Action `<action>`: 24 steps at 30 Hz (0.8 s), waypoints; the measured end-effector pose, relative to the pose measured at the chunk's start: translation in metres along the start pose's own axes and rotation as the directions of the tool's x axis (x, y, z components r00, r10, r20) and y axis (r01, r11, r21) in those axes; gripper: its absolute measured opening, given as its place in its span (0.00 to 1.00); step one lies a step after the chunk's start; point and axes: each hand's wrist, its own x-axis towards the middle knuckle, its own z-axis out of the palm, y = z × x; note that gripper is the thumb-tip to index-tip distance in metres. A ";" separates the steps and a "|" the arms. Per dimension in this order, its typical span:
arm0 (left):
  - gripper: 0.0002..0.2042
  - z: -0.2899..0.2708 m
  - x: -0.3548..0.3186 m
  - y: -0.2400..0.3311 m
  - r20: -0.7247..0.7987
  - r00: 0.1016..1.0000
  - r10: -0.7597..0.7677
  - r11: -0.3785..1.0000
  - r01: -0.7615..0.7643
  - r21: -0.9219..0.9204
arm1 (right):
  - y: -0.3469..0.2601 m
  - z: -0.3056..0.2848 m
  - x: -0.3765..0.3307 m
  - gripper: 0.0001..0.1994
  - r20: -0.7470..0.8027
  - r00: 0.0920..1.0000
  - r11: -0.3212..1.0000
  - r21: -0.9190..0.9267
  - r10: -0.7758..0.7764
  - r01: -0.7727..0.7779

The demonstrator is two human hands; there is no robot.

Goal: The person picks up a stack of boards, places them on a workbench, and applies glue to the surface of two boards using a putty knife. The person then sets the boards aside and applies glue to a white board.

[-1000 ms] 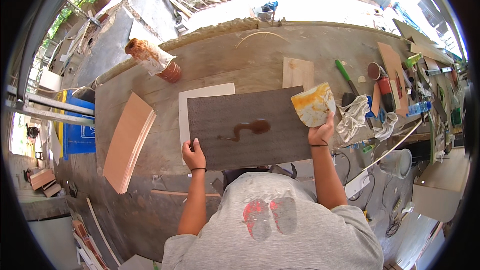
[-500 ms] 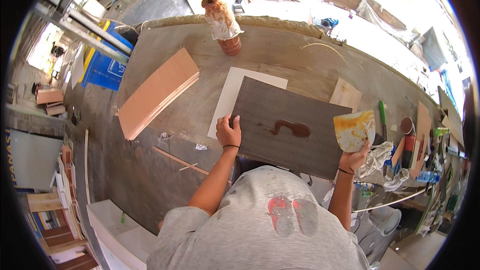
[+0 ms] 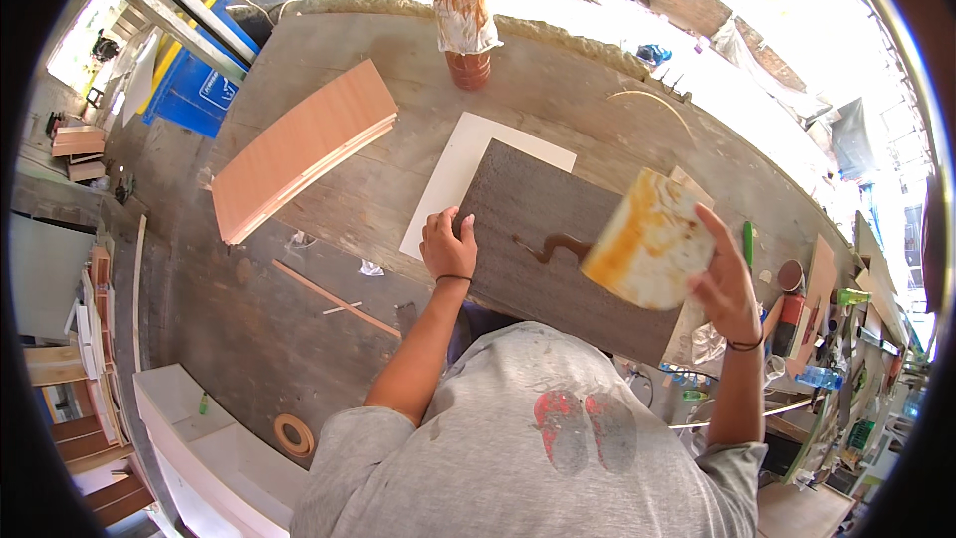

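1. Room: a grey floor (image 3: 214,309) runs along the near left, with a white cabinet (image 3: 224,438) on it; a bright, washed-out yard (image 3: 588,28) lies beyond.
2. Table (image 3: 558,90): broad, brownish and scuffed, with a rough far edge; clutter (image 3: 792,314) crowds its right end.
3. Bin (image 3: 189,90): blue, beside the table's left end.
4. Panel (image 3: 538,199): dark, flat on the table in front of the person, partly over a white sheet (image 3: 438,184).
5. Boards (image 3: 304,154): a reddish-tan stack at the table's left.
6. Bottle (image 3: 466,30): brown-stained, wrapped in white, by the far edge.
7. Right hand (image 3: 729,284): fingers and thumb close on the edge of a stained spreader (image 3: 642,239), above the panel's right part.
8. Left hand (image 3: 448,247): half open at the panel's left edge, thumb apart; whether it grips, I can't tell.
9. Puddle (image 3: 548,247): brown, wavy, on the panel, its right end behind the spreader.
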 end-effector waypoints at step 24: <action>0.12 -0.006 -0.001 0.002 -0.015 0.999 -0.051 0.998 0.050 -0.035 | 0.075 0.058 0.120 0.14 0.899 0.429 0.401 -0.425 0.085 0.812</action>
